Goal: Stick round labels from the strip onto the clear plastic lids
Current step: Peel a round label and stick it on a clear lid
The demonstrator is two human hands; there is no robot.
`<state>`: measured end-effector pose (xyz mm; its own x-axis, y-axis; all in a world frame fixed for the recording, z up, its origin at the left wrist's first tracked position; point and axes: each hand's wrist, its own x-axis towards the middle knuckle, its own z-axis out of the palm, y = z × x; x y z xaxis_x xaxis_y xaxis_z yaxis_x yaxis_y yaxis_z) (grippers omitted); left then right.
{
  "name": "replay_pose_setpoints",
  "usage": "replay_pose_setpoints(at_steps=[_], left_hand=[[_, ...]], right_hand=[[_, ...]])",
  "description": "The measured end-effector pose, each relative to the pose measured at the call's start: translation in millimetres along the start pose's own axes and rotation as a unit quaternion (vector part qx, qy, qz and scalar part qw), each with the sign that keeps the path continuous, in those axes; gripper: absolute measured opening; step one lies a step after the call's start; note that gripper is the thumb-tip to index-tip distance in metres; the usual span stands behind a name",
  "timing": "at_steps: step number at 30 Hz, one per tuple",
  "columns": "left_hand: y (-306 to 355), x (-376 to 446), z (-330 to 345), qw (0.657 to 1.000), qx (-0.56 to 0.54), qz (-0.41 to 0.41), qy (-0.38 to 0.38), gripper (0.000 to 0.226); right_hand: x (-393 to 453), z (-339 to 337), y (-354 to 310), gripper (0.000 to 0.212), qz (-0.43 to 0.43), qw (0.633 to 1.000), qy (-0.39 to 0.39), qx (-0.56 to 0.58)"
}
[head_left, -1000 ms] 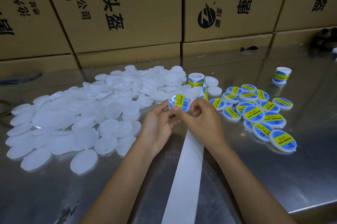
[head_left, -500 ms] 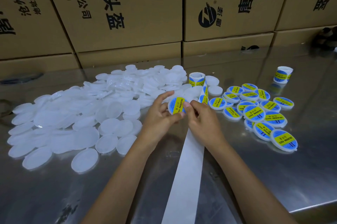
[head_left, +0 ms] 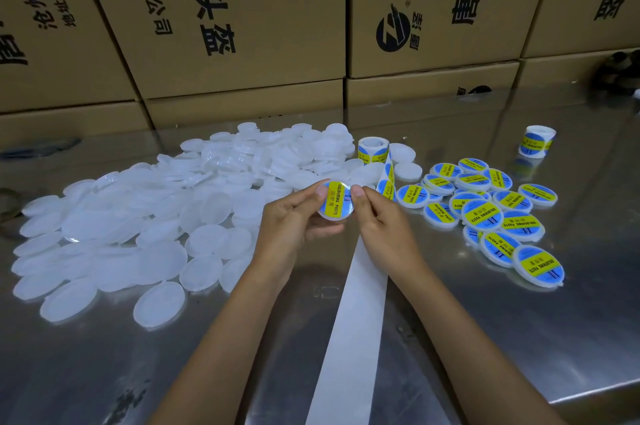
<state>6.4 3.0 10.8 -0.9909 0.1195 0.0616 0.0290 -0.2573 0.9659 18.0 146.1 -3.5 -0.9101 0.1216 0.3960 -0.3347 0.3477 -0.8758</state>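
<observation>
Both hands meet above the middle of the bench, and we find one lid (head_left: 335,200) held between them. We note the left hand (head_left: 292,217) curled round the lid's left side, thumb on its top face and fingers beneath. We note the right hand (head_left: 379,217) pinching the lid's right edge, thumb tip on the label face. The held lid carries a round blue label with a yellow band reading SOLDERING PASTE; the label covers nearly the whole face.

We record a large heap of unlabelled lids (head_left: 166,217) spread over the left half of the bench, reaching toward the far edge. A cluster of labelled lids (head_left: 485,213) lies on the right half, several overlapping one another. A label roll (head_left: 373,150) stands upright near the far edge at the middle, just beside the heap. From it a strip (head_left: 388,179) bearing labels runs down toward the right hand. Bare white backing paper (head_left: 349,338) continues from under the hands to the near edge. A second roll (head_left: 536,141) stands apart toward the far right corner.

The bench (head_left: 519,338) is polished metal and reflects its load. Printed cardboard cartons (head_left: 242,19) are stacked along the far edge. We cannot identify a dark object (head_left: 620,70) at the far right.
</observation>
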Motion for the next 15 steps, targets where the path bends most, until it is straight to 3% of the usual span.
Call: replay_pose_setpoints(at_steps=[5,10,15], left_hand=[[1.9,-0.2,1.3,0.999,0.053,0.004,-0.005,0.025],[-1.9,-1.0,7.8,0.993,0.119,0.022,-0.017,0.035],[-2.1,-2.7,7.5,0.994,0.104,0.034,-0.006,0.009]], right_hand=[[2.9,-2.7,-0.2,0.042,0.059,0.991,0.009,0.116],[2.2,-1.7,-2.4,0.039,0.075,0.987,-0.031,0.140],[1.1,-2.7,-7.0,0.053,0.084,0.984,-0.039,0.151]])
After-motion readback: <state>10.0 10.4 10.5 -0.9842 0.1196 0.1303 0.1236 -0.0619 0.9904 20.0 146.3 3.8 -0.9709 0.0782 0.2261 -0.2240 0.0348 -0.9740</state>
